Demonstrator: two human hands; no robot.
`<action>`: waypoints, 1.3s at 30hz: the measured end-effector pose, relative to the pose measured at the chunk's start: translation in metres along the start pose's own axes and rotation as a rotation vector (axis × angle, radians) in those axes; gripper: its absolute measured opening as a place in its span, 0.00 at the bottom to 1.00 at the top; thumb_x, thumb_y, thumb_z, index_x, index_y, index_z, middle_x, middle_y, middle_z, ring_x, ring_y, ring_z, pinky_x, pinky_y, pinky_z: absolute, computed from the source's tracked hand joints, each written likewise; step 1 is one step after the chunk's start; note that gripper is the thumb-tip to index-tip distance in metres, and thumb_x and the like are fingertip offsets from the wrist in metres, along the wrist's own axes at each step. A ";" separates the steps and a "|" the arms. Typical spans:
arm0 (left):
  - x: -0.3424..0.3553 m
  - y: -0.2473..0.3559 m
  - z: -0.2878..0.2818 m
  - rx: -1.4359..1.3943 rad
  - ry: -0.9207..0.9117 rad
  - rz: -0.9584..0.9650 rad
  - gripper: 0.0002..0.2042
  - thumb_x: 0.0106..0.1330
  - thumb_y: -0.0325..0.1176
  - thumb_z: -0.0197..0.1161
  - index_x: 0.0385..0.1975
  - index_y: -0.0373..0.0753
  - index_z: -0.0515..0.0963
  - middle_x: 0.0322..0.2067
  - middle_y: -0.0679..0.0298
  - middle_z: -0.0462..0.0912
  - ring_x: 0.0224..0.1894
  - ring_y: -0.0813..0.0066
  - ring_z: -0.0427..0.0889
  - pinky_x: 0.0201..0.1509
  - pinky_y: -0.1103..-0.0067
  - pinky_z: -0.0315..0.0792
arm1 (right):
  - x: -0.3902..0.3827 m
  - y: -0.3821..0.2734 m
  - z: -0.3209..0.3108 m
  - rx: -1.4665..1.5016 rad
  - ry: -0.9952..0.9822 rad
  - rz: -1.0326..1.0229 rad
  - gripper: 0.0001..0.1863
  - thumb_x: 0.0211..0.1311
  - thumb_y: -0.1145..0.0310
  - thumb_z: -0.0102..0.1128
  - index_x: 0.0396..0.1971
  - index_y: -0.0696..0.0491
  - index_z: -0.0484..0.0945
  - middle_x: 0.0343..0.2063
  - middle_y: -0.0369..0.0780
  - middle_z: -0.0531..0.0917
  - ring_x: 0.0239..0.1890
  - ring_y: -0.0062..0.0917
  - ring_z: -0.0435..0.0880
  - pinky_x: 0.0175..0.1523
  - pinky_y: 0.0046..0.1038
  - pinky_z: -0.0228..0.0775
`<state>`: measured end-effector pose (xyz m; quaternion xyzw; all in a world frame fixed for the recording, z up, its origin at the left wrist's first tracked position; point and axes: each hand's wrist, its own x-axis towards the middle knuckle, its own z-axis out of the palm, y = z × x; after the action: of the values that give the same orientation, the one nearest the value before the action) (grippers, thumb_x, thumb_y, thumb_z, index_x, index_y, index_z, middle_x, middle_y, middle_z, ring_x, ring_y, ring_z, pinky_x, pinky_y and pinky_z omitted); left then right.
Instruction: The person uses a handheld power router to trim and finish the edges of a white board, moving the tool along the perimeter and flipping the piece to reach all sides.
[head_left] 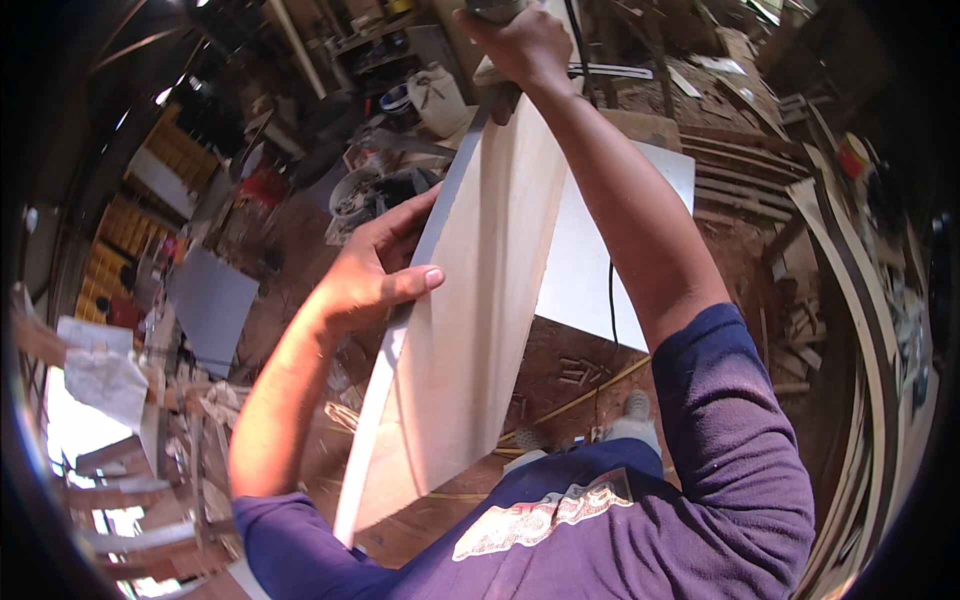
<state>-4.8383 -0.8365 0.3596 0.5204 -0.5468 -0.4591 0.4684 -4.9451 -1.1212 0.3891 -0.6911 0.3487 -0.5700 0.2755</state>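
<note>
A long pale wooden board (pixel 455 340) with a thin whitish edge strip stands on its side, slanting from near my body up to the far middle. My left hand (pixel 385 255) grips its left edge, thumb over the top and fingers along the outer face. At the board's far end, my right hand (pixel 522 45) is closed round a grey, rounded tool (pixel 497 8). Most of that tool lies beyond the upper rim, so its kind cannot be made out. A black cord (pixel 612 300) hangs down beside my right forearm.
Behind the board lies a white panel (pixel 590 250). Wooden strips (pixel 740 180) and long curved boards (pixel 850 260) fill the right side. A white jerrycan (pixel 437 98) and a bucket (pixel 355 195) stand at the far left. Another pale panel (pixel 210 305) leans farther left. Scraps litter the floor.
</note>
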 end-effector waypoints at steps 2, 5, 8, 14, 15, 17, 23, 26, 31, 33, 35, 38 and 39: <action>-0.003 0.008 -0.004 0.018 -0.015 -0.147 0.51 0.55 0.34 0.81 0.78 0.33 0.56 0.73 0.53 0.67 0.74 0.65 0.67 0.79 0.66 0.58 | 0.000 0.002 -0.004 0.041 -0.006 -0.021 0.38 0.41 0.31 0.74 0.34 0.56 0.89 0.32 0.48 0.90 0.39 0.43 0.92 0.44 0.40 0.83; -0.003 0.020 -0.004 0.105 -0.007 -0.193 0.51 0.53 0.34 0.82 0.77 0.33 0.58 0.71 0.52 0.71 0.73 0.65 0.69 0.79 0.66 0.60 | -0.001 0.006 -0.007 0.072 -0.006 -0.007 0.39 0.38 0.30 0.77 0.33 0.56 0.89 0.31 0.47 0.91 0.37 0.43 0.92 0.44 0.38 0.83; 0.011 0.045 0.007 0.137 0.025 -0.272 0.47 0.54 0.37 0.82 0.74 0.31 0.64 0.68 0.51 0.74 0.68 0.65 0.74 0.76 0.66 0.65 | 0.003 0.005 -0.002 -0.069 0.080 0.089 0.43 0.37 0.29 0.77 0.38 0.57 0.86 0.34 0.47 0.90 0.40 0.45 0.91 0.49 0.40 0.81; 0.094 0.045 0.035 0.770 0.220 -0.392 0.32 0.65 0.50 0.72 0.58 0.28 0.77 0.46 0.55 0.85 0.49 0.72 0.83 0.54 0.72 0.76 | 0.013 0.024 0.006 0.002 0.113 0.088 0.44 0.37 0.31 0.78 0.41 0.56 0.80 0.35 0.49 0.89 0.43 0.47 0.90 0.52 0.44 0.79; 0.108 0.043 0.046 0.923 0.333 -0.483 0.29 0.69 0.51 0.69 0.53 0.26 0.80 0.40 0.55 0.86 0.46 0.73 0.83 0.50 0.72 0.76 | 0.019 0.035 0.015 0.055 0.103 0.088 0.43 0.37 0.31 0.78 0.40 0.56 0.79 0.35 0.50 0.89 0.43 0.47 0.90 0.52 0.45 0.80; 0.112 0.021 0.050 1.005 0.412 -0.383 0.25 0.75 0.51 0.61 0.43 0.27 0.80 0.31 0.52 0.84 0.38 0.62 0.84 0.44 0.65 0.74 | 0.017 0.032 0.020 0.110 0.072 0.065 0.42 0.36 0.32 0.79 0.38 0.56 0.78 0.32 0.50 0.89 0.39 0.48 0.90 0.49 0.44 0.81; 0.115 0.017 0.061 1.225 0.547 -0.317 0.20 0.79 0.45 0.54 0.40 0.29 0.75 0.36 0.36 0.83 0.45 0.32 0.81 0.49 0.52 0.72 | 0.029 0.038 0.025 0.039 0.040 0.049 0.45 0.40 0.29 0.76 0.41 0.58 0.80 0.31 0.49 0.88 0.39 0.46 0.90 0.49 0.42 0.79; 0.113 0.016 0.059 1.258 0.594 -0.342 0.19 0.78 0.44 0.56 0.39 0.29 0.74 0.31 0.39 0.80 0.36 0.36 0.78 0.44 0.58 0.72 | 0.042 0.045 0.033 -0.003 0.102 0.026 0.42 0.38 0.31 0.79 0.36 0.56 0.78 0.27 0.45 0.88 0.33 0.43 0.91 0.45 0.41 0.80; 0.110 0.015 0.053 1.267 0.586 -0.350 0.17 0.78 0.42 0.56 0.39 0.30 0.73 0.29 0.40 0.78 0.34 0.37 0.77 0.39 0.60 0.71 | 0.072 0.062 0.043 -0.020 0.209 -0.019 0.42 0.36 0.32 0.81 0.35 0.55 0.77 0.27 0.45 0.88 0.32 0.42 0.91 0.42 0.39 0.81; 0.107 0.017 0.053 1.295 0.581 -0.365 0.17 0.78 0.42 0.57 0.40 0.30 0.73 0.28 0.41 0.77 0.33 0.37 0.76 0.37 0.61 0.70 | 0.087 0.061 0.030 0.014 -0.064 0.091 0.23 0.64 0.52 0.64 0.42 0.60 0.81 0.37 0.55 0.88 0.45 0.50 0.89 0.50 0.45 0.81; 0.107 0.015 0.051 1.285 0.569 -0.364 0.16 0.78 0.41 0.57 0.39 0.30 0.73 0.27 0.39 0.76 0.33 0.34 0.76 0.36 0.59 0.70 | 0.091 0.056 0.016 0.023 -0.140 0.150 0.15 0.66 0.64 0.60 0.43 0.60 0.79 0.36 0.55 0.88 0.45 0.51 0.89 0.50 0.46 0.81; 0.112 0.020 0.055 1.296 0.557 -0.291 0.16 0.78 0.40 0.57 0.40 0.29 0.73 0.28 0.38 0.78 0.34 0.32 0.78 0.36 0.57 0.70 | 0.126 0.090 0.039 0.036 0.006 0.012 0.24 0.65 0.51 0.64 0.42 0.61 0.81 0.37 0.54 0.88 0.44 0.50 0.89 0.50 0.48 0.80; 0.111 0.018 0.054 1.292 0.563 -0.306 0.16 0.78 0.40 0.57 0.40 0.29 0.73 0.28 0.38 0.78 0.34 0.32 0.78 0.36 0.57 0.70 | 0.128 0.091 0.041 0.040 -0.008 0.014 0.24 0.65 0.51 0.64 0.42 0.61 0.81 0.37 0.54 0.88 0.44 0.50 0.89 0.50 0.48 0.80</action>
<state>-4.8968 -0.9458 0.3738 0.8628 -0.4886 0.0473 0.1206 -4.9064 -1.2786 0.3863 -0.6853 0.3408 -0.5721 0.2949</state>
